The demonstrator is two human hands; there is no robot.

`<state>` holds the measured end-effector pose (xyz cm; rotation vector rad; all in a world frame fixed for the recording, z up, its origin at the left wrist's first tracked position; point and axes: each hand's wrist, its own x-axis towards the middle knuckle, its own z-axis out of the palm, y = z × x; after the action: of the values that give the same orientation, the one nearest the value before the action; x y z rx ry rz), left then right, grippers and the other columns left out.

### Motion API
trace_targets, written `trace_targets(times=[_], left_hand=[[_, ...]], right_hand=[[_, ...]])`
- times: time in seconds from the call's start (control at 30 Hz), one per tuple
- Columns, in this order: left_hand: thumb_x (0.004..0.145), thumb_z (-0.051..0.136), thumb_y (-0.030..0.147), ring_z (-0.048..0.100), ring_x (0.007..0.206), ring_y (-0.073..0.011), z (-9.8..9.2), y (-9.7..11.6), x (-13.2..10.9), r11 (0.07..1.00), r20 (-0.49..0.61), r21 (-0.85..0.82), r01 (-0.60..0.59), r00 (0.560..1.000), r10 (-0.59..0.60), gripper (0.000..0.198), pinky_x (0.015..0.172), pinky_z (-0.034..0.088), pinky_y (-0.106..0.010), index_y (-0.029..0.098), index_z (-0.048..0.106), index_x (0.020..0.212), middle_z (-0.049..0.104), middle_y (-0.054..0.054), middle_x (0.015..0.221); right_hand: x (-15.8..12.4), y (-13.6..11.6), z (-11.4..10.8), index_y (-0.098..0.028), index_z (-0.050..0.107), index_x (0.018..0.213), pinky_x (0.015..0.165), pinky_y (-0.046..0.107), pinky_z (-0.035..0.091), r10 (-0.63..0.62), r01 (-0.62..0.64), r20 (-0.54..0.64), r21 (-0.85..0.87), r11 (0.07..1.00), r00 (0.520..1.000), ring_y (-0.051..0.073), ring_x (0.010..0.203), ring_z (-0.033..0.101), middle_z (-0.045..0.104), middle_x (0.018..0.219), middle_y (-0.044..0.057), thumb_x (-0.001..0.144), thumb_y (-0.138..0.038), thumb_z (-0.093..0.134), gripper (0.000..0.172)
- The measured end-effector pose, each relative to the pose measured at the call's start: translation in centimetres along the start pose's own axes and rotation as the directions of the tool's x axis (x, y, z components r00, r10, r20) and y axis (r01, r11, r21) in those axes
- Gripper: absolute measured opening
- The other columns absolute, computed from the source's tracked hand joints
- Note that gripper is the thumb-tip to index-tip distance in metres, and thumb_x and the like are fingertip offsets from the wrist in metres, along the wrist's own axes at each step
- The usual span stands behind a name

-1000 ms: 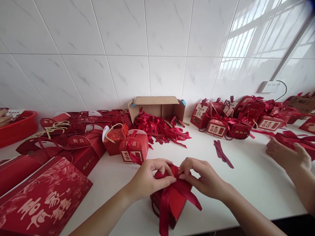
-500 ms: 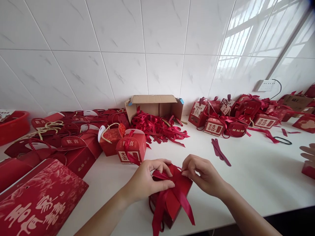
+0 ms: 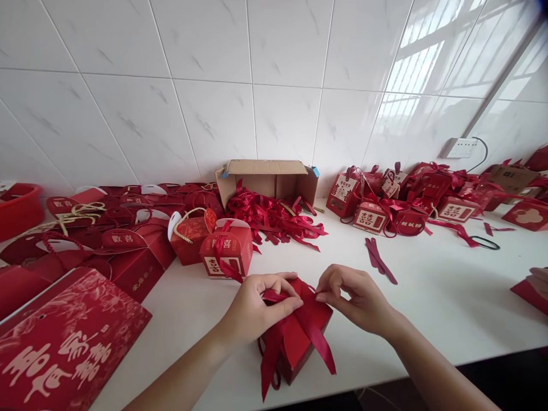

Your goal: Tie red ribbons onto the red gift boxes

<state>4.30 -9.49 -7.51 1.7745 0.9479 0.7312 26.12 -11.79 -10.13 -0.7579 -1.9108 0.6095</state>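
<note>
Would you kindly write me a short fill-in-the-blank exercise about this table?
1. The left hand and right hand both pinch a ____ ribbon atop the small gift box.
2. Loose ribbons spill from the ____ box by the wall.
3. A black loop lies to the hands' ____.
Missing words: red; cardboard; right.
</note>
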Motion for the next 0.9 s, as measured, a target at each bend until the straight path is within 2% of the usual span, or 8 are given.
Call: trace_targets(times=[0.23,0.43,0.67,0.8,0.9], left_hand=[[0.072,0.073,0.029,0.053,0.123,-0.0262,0.0,-0.4,0.0,0.999,-0.002,-0.031,0.010,1.000,-0.010,0.010,0.106,0.035,-0.041,0.019,0.069,0.071,0.071,-0.010,0.108],[0.073,0.071,0.027,0.053,0.123,-0.0249,0.1,-0.8,0.0,0.997,-0.007,-0.069,-0.031,1.000,0.031,0.018,0.107,0.035,-0.041,0.020,0.059,0.061,0.074,-0.007,0.087],[0.073,0.072,0.026,0.054,0.122,-0.0254,0.4,-1.0,0.0,0.994,-0.020,-0.086,-0.069,0.998,0.067,0.028,0.106,0.036,-0.040,0.021,0.049,0.057,0.073,-0.006,0.083],[0.071,0.074,0.025,0.054,0.121,-0.0267,0.3,-1.0,0.0,0.994,-0.033,-0.084,-0.063,0.998,0.060,0.021,0.105,0.036,-0.041,0.020,0.056,0.061,0.073,-0.008,0.090],[0.068,0.077,0.024,0.053,0.122,-0.0277,-0.1,-1.1,-0.1,0.992,0.028,-0.099,-0.077,0.996,0.080,0.017,0.101,0.039,-0.040,0.019,0.061,0.070,0.071,-0.009,0.099]], right_hand=[[-0.4,0.5,0.2,-0.021,0.032,0.066,0.056,0.024,0.046,0.025,-0.026,-0.043,-0.020,0.999,0.999,0.012,0.066,0.057,0.061,0.072,0.002,0.086,-0.015,0.060,0.034],[-0.5,0.5,0.2,-0.021,0.027,0.064,0.057,0.025,0.046,0.042,-0.041,-0.069,0.011,0.999,0.997,0.013,0.065,0.057,0.060,0.070,0.001,0.085,-0.016,0.061,0.040],[-1.0,0.8,0.5,-0.021,0.026,0.063,0.057,0.026,0.046,0.052,-0.049,-0.103,0.026,0.998,0.993,0.014,0.066,0.058,0.059,0.069,0.000,0.084,-0.013,0.061,0.042],[-1.1,0.8,0.6,-0.021,0.030,0.066,0.060,0.026,0.045,0.124,-0.117,-0.102,0.068,0.991,0.987,0.013,0.069,0.057,0.058,0.072,-0.001,0.085,-0.015,0.062,0.037],[-0.9,0.4,0.6,-0.022,0.042,0.075,0.063,0.026,0.045,0.209,-0.205,-0.034,0.099,0.974,0.977,0.013,0.072,0.054,0.057,0.078,0.000,0.087,-0.019,0.060,0.022]])
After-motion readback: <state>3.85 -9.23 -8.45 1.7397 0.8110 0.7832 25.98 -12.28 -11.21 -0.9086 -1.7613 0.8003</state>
